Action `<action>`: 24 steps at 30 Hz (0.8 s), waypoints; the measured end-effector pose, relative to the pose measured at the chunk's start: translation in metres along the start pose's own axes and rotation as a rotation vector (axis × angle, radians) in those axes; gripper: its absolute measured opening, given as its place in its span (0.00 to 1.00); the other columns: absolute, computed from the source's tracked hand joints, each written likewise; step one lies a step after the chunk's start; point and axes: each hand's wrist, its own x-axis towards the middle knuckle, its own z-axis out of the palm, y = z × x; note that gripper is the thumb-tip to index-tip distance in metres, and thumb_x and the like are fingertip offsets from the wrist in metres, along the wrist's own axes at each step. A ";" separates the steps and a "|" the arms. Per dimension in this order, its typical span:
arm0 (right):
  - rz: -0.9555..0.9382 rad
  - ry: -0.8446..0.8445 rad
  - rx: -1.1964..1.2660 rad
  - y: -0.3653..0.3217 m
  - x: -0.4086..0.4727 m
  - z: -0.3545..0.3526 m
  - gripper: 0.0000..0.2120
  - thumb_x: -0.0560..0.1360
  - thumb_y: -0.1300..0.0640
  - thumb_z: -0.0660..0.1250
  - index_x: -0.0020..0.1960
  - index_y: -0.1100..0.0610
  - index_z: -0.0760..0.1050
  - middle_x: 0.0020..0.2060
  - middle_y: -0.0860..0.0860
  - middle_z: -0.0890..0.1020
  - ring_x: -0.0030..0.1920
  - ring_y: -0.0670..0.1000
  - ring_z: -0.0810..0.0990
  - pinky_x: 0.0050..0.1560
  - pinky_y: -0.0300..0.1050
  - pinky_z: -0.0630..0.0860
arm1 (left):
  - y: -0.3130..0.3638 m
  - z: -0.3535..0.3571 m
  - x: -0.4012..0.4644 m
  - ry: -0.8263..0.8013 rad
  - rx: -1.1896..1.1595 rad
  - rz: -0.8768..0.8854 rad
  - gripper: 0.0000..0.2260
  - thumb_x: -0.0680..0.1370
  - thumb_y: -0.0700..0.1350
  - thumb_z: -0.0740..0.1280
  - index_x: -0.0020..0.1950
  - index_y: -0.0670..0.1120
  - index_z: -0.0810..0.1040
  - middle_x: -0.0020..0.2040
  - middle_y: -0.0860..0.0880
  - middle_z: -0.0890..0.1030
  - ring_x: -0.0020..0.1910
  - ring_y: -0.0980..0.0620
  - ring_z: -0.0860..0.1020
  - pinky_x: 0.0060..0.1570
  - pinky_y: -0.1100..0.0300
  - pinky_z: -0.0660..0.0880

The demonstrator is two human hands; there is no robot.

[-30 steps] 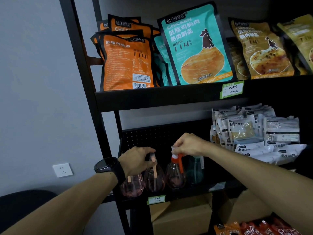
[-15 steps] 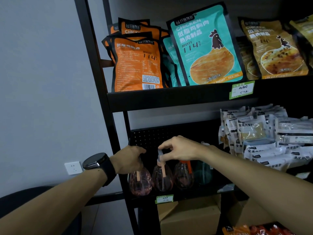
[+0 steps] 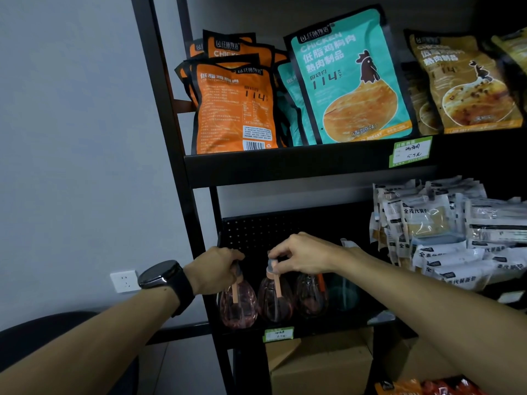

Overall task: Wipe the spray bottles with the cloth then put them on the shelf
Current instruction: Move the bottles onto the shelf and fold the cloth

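Spray bottles: four stood in row on lower shelf (image 3: 285, 342), behind price tag (image 3: 278, 334). Left hand (image 3: 212, 270) gripped head of leftmost pink bottle (image 3: 238, 305); right hand (image 3: 303, 256) pinched head of second pink bottle (image 3: 275, 299). Third bottle (image 3: 310, 295) and teal bottle (image 3: 343, 293) stood free. Grip at heads likely for straightening row. No cloth in view. Chicken pouches (image 3: 349, 78) on upper tier.

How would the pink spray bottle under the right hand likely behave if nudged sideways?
Likely light: the pink spray bottle looks clear and empty. Its rounded, teardrop body suggests it could tip or roll. The right hand pinching its top probably steadies it.
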 end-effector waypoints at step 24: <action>0.167 -0.129 -0.076 0.041 -0.037 -0.040 0.26 0.74 0.52 0.72 0.71 0.52 0.71 0.70 0.46 0.73 0.70 0.45 0.70 0.71 0.42 0.65 | 0.037 0.006 0.021 0.049 -0.009 0.160 0.28 0.77 0.48 0.70 0.76 0.48 0.66 0.77 0.49 0.64 0.73 0.50 0.67 0.70 0.62 0.64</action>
